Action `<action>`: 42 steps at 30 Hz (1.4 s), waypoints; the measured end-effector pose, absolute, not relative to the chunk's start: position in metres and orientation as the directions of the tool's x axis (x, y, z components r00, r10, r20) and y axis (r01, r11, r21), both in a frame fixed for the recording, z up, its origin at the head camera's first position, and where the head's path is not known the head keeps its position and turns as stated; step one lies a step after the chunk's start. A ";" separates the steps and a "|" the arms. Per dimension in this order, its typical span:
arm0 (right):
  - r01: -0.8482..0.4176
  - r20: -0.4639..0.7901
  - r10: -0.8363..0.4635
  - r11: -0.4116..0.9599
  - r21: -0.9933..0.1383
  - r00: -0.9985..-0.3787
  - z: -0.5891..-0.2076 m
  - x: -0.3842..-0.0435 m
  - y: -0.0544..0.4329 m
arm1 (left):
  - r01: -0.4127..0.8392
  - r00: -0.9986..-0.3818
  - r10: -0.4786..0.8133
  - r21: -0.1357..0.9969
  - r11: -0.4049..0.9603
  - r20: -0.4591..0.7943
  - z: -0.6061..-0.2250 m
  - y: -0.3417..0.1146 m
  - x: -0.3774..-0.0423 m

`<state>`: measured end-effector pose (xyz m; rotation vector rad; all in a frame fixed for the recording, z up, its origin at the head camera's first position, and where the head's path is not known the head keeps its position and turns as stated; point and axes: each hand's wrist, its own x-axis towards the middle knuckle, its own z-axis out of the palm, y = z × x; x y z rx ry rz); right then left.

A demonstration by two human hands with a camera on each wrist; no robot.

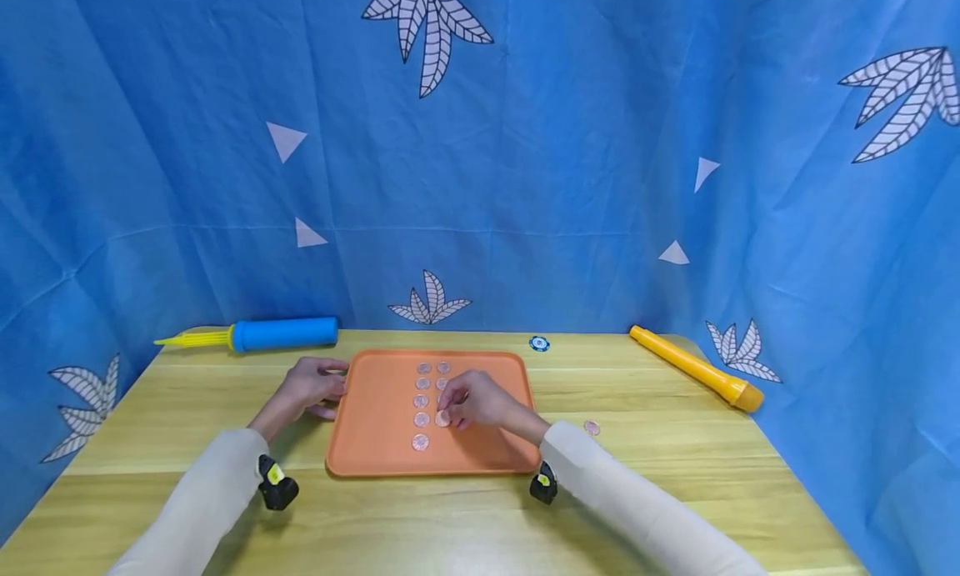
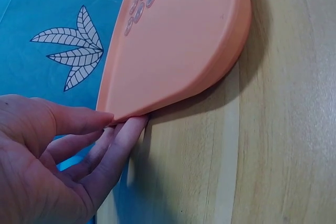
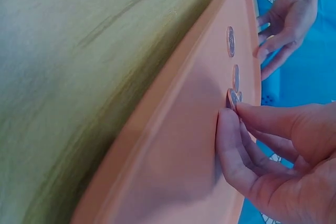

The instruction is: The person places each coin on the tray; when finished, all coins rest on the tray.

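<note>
My right hand (image 1: 480,399) is over the orange tray (image 1: 375,426), pinching a coin (image 3: 233,99) between thumb and fingertips. That coin is tilted close over the tray floor, at the near end of the right-hand column of coins. To its left, a column of several coins (image 1: 421,442) lies flat on the tray. Part of the right column is hidden behind my fingers. At the tray's left side, my left hand (image 1: 315,386) rests its fairly straight fingers and thumb against the outer rim, as the left wrist view shows up close (image 2: 79,156).
Right of the tray, a loose coin (image 1: 592,428) lies on the wooden table (image 1: 660,493). A blue-and-white poker chip (image 1: 539,343) is behind the tray. A blue-and-yellow hand pump (image 1: 285,334) lies back left, and an orange microphone-shaped stick (image 1: 697,366) right. Blue cloth (image 1: 525,184) hangs behind.
</note>
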<state>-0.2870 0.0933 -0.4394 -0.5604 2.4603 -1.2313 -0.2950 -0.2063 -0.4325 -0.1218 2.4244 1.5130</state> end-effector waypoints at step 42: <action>-0.419 0.032 -0.612 0.502 -0.757 -0.791 -0.413 -0.292 0.164 | -0.172 -0.969 0.066 0.836 0.521 -0.240 -0.435 -0.203 -0.296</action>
